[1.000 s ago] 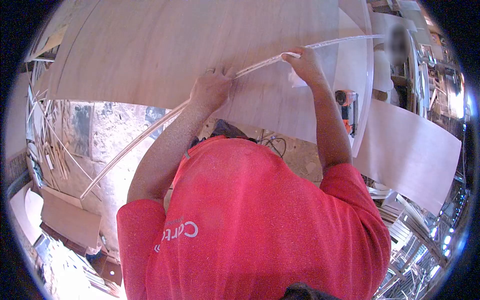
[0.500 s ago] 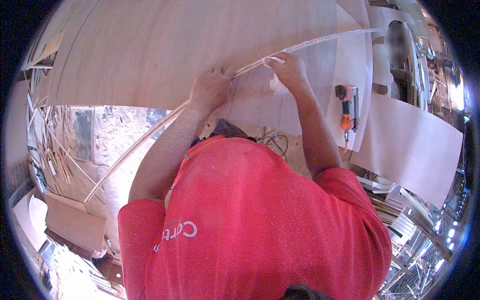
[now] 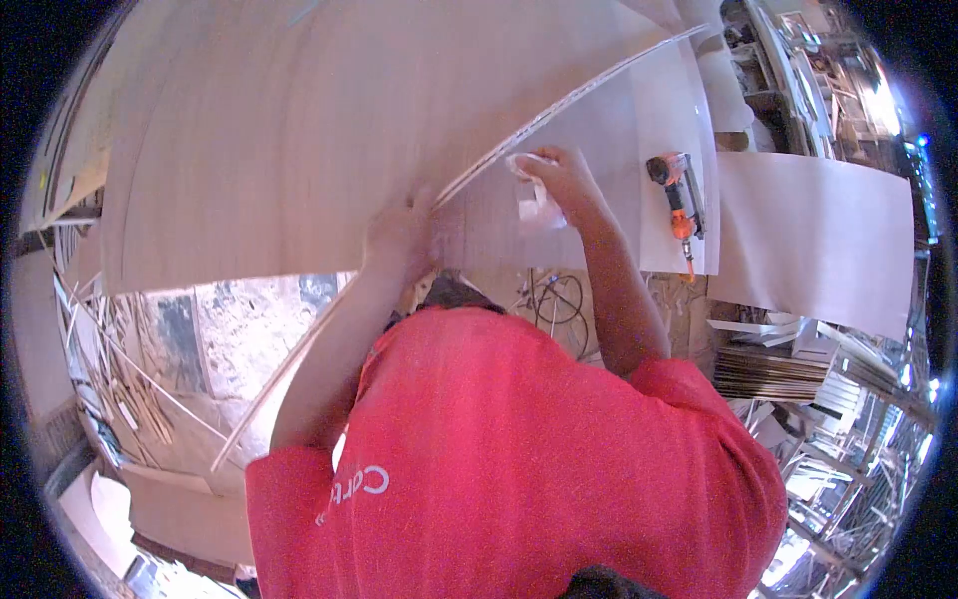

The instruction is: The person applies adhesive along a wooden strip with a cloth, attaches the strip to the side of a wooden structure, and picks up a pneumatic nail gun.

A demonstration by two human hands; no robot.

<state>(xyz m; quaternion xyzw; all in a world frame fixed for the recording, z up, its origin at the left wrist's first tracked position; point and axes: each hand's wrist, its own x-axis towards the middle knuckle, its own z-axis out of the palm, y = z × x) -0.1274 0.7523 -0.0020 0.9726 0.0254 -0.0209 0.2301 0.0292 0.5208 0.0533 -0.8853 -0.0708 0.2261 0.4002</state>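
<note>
A long, thin, pale strip runs diagonally over a large wood-coloured sheet and on past its near edge at lower left. My left hand is closed around the strip near the sheet's front edge; motion blurs its fingers. My right hand pinches a crumpled white, partly see-through piece, which may be cloth or plastic. This hand is just to the right of the strip, a little apart from it. The strip's upper edge looks rough and whitish.
An orange and black nail gun with an orange hose fitting lies at the sheet's right side. Another pale sheet is farther right. Stacked boards stand below it. Loose wood strips lean at left, and a coiled hose lies below.
My right hand has come off the strip with the white piece, toward me. My left hand and the strip have shifted down in view, and the head view has tilted.
</note>
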